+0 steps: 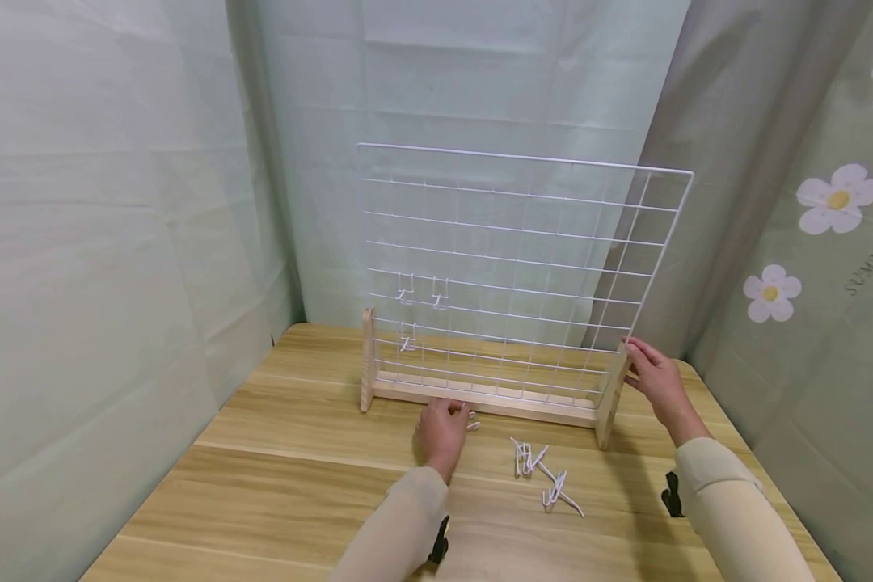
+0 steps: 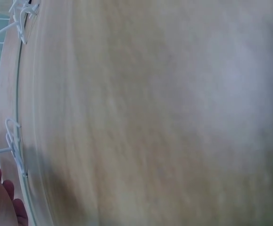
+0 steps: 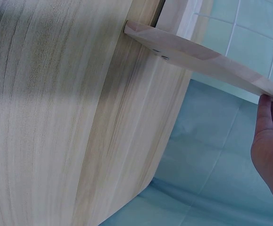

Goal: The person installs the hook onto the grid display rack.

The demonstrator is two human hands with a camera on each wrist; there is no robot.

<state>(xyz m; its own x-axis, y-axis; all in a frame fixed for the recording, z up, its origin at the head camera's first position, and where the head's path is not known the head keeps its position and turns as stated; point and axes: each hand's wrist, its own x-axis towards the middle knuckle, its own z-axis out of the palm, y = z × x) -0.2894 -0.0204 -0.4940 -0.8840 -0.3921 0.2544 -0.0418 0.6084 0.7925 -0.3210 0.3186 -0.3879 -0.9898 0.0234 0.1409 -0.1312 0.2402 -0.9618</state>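
Observation:
A white wire grid panel stands in a wooden base with a side post at each end. Low in front of the base, my left hand pinches a white wire hook between thumb and fingers; the hook's looped end sticks out to the right. My right hand holds the top of the right wooden post, its fingers against the outer face in the right wrist view. Three white hooks hang at the grid's left side: two in one row and one lower hook.
Several loose white hooks lie in a tangled group on the wooden table, right of my left hand. Pale curtains enclose the table behind and at both sides, the right one printed with white flowers.

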